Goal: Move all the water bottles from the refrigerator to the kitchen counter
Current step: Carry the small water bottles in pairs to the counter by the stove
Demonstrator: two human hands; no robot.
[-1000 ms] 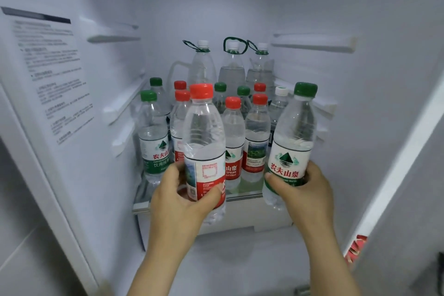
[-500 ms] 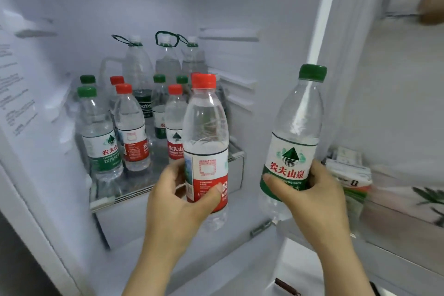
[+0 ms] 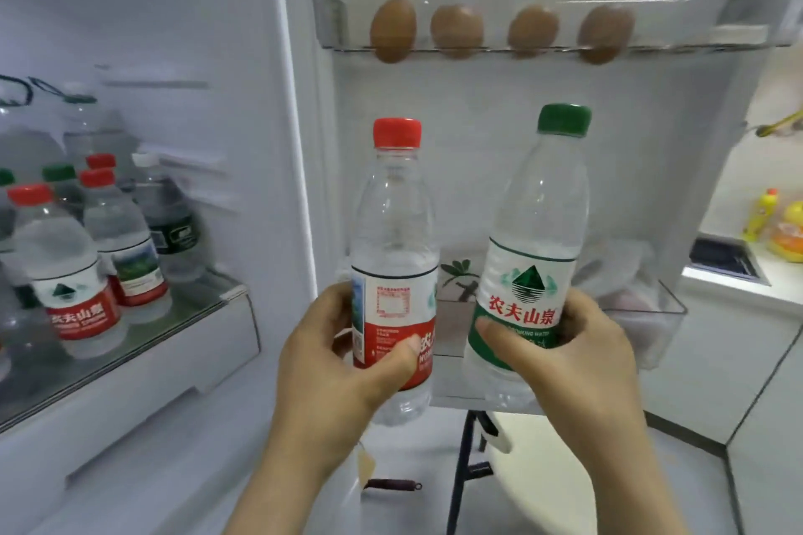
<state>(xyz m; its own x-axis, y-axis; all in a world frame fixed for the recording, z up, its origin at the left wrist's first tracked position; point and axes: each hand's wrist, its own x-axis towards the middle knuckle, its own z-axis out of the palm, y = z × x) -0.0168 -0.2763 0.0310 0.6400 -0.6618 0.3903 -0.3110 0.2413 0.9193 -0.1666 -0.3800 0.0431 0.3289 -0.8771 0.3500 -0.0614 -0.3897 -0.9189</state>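
Fingers (image 3: 334, 304): both sets curled, each round one bottle at label height, thumb across the front. Left hand (image 3: 343, 356) grips the red-capped water bottle (image 3: 393, 230); right hand (image 3: 565, 361) grips the green-capped water bottle (image 3: 539, 230). Both bottles are upright, held in the air before the open refrigerator door, close beside each other but not touching, clear of the shelf.

Handling, step in hand (judged: carrying the pair to the kitchen counter (image 3: 730, 279), in view far right):
- Keep both bottles upright, with the grip on the label band. The thin plastic would likely dent if squeezed hard.
- Swing right past the clear door bin (image 3: 665, 308) without knocking it.
- Set each base down flat, well back from the counter's edge.

Stock on shelf, far left: several water bottles (image 3: 65, 269) stand on the glass shelf (image 3: 182, 326) inside the refrigerator, with red, green and white caps. Larger ones with carry loops stand behind. Task judged far from complete.

Appearance:
- Red-capped: clear ribbed plastic, red-and-white label, a printed panel facing the camera. Water level hard to read.
- Green-capped: clear plastic, white-and-green label with a mountain emblem and red characters.
- Both caps are on.
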